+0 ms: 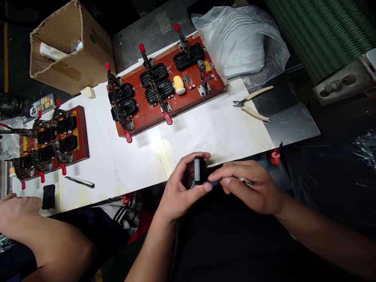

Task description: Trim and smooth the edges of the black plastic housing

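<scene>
My left hand [185,186] is closed around the edges of a small black plastic part [201,170], held upright just off the table's front edge. My right hand [249,184] is closed in a pen-like grip on a thin tool [245,181] whose pale end shows behind the fingers. Its tip is hidden, so the kind of tool cannot be made out. The right fingertips are close beside the part's right side. Behind my hands stands a red-brown fixture board [176,105] with red-handled toggle clamps and several black plastic parts. Beige-handled side cutters [254,103] lie right of it.
A white-covered table [132,164] carries a second clamp board [84,133] at left, a utility knife [79,181] and a black part [48,196]. Another person's arm [49,235] rests at lower left. A cardboard box [96,58] and a plastic bag [243,43] stand behind.
</scene>
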`<state>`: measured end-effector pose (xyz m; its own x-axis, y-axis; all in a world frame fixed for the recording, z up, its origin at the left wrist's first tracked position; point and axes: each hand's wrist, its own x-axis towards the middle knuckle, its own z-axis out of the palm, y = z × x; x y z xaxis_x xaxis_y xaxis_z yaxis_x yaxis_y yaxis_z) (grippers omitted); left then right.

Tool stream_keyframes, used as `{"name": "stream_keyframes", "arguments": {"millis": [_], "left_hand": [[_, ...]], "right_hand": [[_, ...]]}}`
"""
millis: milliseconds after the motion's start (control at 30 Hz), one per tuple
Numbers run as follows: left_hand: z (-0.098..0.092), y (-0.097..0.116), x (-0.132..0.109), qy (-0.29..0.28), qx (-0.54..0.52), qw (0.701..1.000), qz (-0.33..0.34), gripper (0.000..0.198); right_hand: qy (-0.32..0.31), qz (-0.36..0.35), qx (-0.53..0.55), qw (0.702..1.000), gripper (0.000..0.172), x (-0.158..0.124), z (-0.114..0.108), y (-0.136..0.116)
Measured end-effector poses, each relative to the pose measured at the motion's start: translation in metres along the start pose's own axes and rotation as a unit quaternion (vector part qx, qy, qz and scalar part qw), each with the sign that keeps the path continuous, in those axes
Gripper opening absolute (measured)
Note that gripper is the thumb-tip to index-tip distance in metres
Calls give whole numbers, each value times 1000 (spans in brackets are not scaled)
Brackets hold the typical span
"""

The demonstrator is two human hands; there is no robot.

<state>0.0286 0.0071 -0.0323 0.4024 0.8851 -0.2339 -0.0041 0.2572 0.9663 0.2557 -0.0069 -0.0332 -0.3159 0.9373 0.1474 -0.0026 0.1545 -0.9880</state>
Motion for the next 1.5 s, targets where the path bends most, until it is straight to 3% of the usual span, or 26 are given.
{"name": "stream_keyframes", "arguments": {"millis": [100,200,267,367,433,500,567,633,733,800,867,1067,1167,1500], "left_hand": [[1,0,0,5,-29,1000,4,64],[5,-2,4,40,-127,991,-4,63],[8,-5,7,65,-193,979,-28,65],[13,-9,11,82,-205,970,-99,75],[14,-11,10,109,-121,981,-108,75],[14,-11,8,139,57,988,-42,78],[11,-11,7,116,253,958,65,85],[7,-11,6,60,357,923,131,81],[1,-12,8,34,338,935,107,65],[-3,-13,9,43,276,959,50,65],[-6,-14,9,51,225,973,15,66],[-11,-17,8,43,191,981,-3,68],[-13,-17,8,35,185,982,-6,69],[-17,-15,8,12,176,984,-13,69]], "right_hand": [[37,32,-48,998,20,-5,1,7],[31,14,-122,992,35,-10,5,20],[17,-10,-157,987,41,-13,8,27],[50,-27,-169,984,28,-13,10,30],[92,-17,-162,982,12,-10,11,26],[119,23,-148,982,6,-6,12,20],[125,75,-127,981,16,-2,14,14],[116,123,-103,980,23,0,14,10],[59,172,-70,981,28,-2,10,9],[-1,177,-83,981,48,-5,3,11],[-38,165,-120,978,64,-9,-5,11],[-26,38,-181,982,38,-6,-15,12],[-17,-12,-172,985,35,-2,-12,13],[-19,-38,-175,984,32,-1,-9,17]]}}
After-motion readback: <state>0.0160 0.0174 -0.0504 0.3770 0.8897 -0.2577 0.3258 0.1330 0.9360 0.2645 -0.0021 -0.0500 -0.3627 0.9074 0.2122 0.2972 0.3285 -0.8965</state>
